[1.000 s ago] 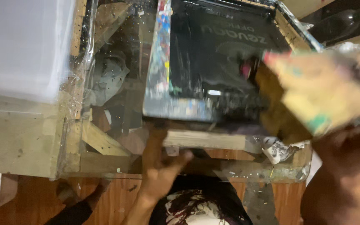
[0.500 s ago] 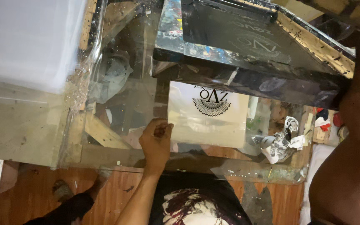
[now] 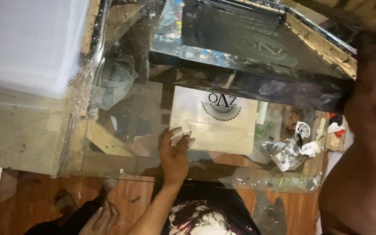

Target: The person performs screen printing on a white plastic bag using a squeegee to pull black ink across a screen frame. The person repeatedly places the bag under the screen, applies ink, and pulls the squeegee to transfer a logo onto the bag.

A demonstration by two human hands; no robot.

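At the near left corner of the printed sheet (image 3: 216,130), the left hand (image 3: 174,153) rests with its fingers bent down onto the paper; the fingertips touch the corner, but whether they pinch it or only press on it I cannot tell. From this hand the sheet runs away ahead and to the right, a pale, nearly square piece a little wider than deep, its longer side going left to right, with a dark round emblem near its far edge; it lies flat on the clear worktop (image 3: 127,109), through which wooden struts (image 3: 106,140) and clutter show; the left hand is plainly the nearer of the two to it. Just over the sheet's far edge hangs the printing screen (image 3: 249,56), a dark, ink-spattered wooden frame tilted up off the worktop; its right end is in the right hand (image 3: 373,98), which looks closed round the frame, though the hand is dark and blurred so close to the camera. Right of the sheet lies a crumpled stained rag (image 3: 294,150); far left stands a white stack (image 3: 27,43); below the worktop's near edge is reddish floor (image 3: 35,196).
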